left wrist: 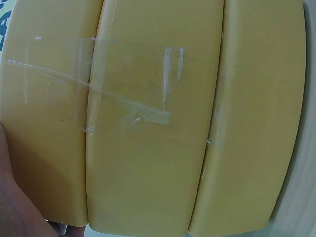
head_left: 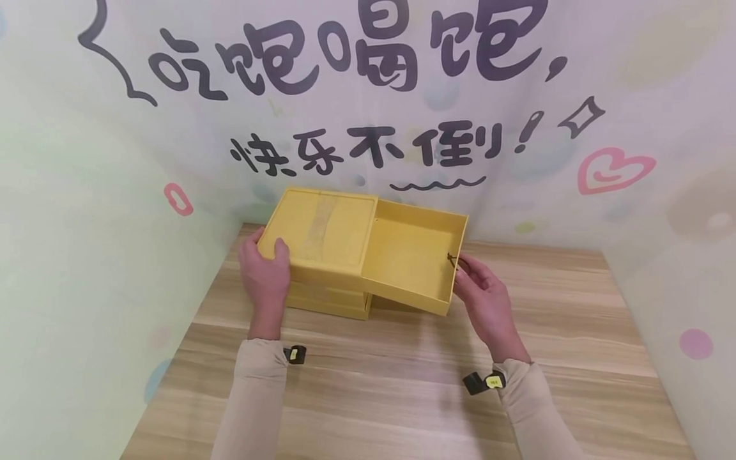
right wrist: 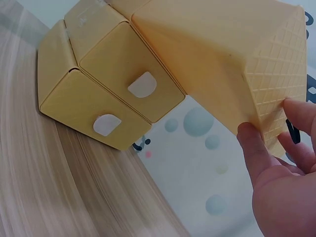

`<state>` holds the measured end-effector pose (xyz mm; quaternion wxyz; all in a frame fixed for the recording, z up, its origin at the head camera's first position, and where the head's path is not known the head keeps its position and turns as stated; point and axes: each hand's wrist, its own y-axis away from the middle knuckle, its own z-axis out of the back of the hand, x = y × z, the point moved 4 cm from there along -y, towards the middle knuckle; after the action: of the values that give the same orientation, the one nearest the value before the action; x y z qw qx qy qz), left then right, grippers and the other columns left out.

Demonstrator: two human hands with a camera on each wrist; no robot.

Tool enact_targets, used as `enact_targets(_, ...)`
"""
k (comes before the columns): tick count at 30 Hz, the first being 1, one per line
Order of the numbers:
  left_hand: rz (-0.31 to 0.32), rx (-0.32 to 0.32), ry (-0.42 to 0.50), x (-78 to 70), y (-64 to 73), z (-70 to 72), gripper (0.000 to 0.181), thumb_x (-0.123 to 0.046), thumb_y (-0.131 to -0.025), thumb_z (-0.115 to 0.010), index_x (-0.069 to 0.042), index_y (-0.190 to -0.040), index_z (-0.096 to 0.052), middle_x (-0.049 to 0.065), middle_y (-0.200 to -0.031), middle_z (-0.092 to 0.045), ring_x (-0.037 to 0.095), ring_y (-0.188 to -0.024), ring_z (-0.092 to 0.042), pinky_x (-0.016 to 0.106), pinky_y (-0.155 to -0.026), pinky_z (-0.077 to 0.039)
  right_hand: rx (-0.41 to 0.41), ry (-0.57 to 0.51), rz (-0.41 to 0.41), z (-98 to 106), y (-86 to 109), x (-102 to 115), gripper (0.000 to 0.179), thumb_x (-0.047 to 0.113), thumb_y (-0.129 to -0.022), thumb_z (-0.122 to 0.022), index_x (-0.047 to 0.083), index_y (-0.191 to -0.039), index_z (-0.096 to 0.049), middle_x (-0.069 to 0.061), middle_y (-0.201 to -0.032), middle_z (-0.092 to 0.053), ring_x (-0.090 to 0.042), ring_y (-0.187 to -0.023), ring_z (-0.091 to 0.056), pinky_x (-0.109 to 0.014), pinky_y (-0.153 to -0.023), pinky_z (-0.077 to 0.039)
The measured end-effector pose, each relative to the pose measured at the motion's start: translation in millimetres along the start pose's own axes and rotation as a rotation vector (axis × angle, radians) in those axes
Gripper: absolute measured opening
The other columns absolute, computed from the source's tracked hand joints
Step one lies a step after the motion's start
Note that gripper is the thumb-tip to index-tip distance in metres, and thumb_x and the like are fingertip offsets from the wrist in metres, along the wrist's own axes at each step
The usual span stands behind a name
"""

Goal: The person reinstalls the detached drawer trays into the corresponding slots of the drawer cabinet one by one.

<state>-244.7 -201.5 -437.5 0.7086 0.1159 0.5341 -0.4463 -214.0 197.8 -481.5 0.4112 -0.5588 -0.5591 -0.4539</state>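
A yellow plastic drawer unit (head_left: 315,233) stands against the back wall, its three tiers visible side-on in the left wrist view. My left hand (head_left: 267,275) grips its left end, thumb over the top and fingers round the side. The top drawer (head_left: 411,255) is pulled far out to the right, tilted slightly down, with nothing inside. At its waffle-patterned front, my right hand (right wrist: 281,182) holds the dark pull cord (right wrist: 293,132), partly hidden by fingers. A knot of that cord shows inside the drawer in the head view.
Two lower drawers (right wrist: 116,71) are closed, each with a pale half-round tab on its front. Clear tape (head_left: 319,227) runs across the unit's top and side. Wood-grain table (head_left: 374,383) lies beneath, with a printed wall sheet (head_left: 529,211) close behind.
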Motion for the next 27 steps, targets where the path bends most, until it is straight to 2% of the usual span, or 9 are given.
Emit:
enact_targets(14,-0.004,-0.003,0.005,-0.9,-1.5,0.3,0.051,-0.033,-0.092,-0.061,-0.007,-0.136,-0.058,0.018,-0.131,-0.058,0.037,-0.117,-0.056,0.050,-0.098,-0.046,-0.002,0.058,0.018,-8,-7.0,-2,0.055,0.020,-0.103,-0.059,0.004,-0.153,-0.042,-0.010,-0.150,-0.051,-0.008,-0.122,-0.062,-0.023,-0.096,-0.056)
enact_targets(27,-0.002,-0.012,0.004,0.3,-0.7,0.1,0.051,-0.033,-0.092,-0.060,-0.007,-0.136,-0.058,0.017,-0.131,-0.059,0.036,-0.117,-0.057,0.050,-0.097,-0.047,-0.026,0.134,0.047,-15,-14.9,-7,0.048,0.021,-0.104,-0.057,0.005,-0.148,-0.048,-0.012,-0.147,-0.055,-0.006,-0.119,-0.063,-0.023,-0.095,-0.057)
